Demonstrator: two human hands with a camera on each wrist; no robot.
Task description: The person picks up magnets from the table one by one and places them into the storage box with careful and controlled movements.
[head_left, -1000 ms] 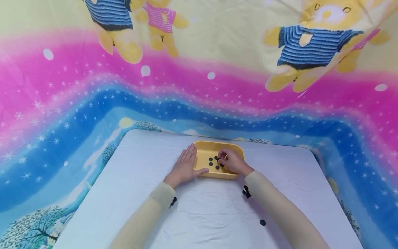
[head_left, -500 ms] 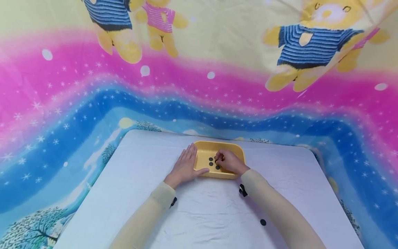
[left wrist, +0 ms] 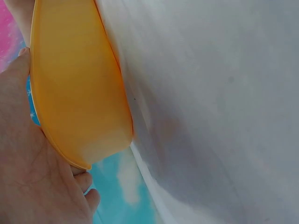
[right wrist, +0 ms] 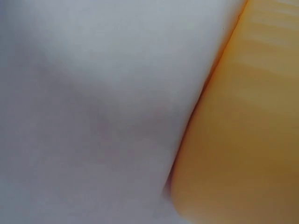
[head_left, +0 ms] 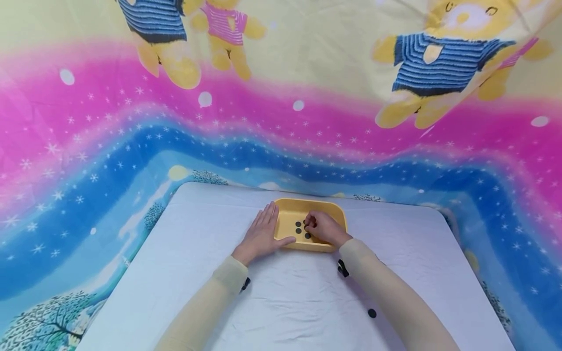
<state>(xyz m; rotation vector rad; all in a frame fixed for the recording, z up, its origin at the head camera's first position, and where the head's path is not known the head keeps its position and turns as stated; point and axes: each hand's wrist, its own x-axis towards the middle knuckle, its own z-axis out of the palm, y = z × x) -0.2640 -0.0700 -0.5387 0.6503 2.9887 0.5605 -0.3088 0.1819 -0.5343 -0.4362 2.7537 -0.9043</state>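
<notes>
In the head view a yellow tray (head_left: pixel 287 209) stands near the far edge of the white table. My left hand (head_left: pixel 259 237) lies along its left side with straight fingers, the thumb over the front rim. The left wrist view shows that hand (left wrist: pixel 42 154) touching the rim of the yellow tray (left wrist: pixel 84 84). Several small black discs (head_left: pixel 298 231) lie on the tray floor. Inside the tray, my right hand (head_left: pixel 327 228) has curled fingers and pinches a black disc at the fingertips, mostly hidden. It also covers part of the group.
One more black disc (head_left: pixel 372 313) lies on the white table (head_left: pixel 281 302) beside my right forearm. Black wrist cameras (head_left: pixel 343 268) hang under both sleeves. A printed curtain with bears (head_left: pixel 281 131) rises behind the table. In the right wrist view only the tray's outer wall (right wrist: pixel 243 126) and white cloth show.
My right hand has shifted slightly left and lowered the pinched disc toward the tray floor, then stayed nearly still. The left hand and the tray keep their places.
</notes>
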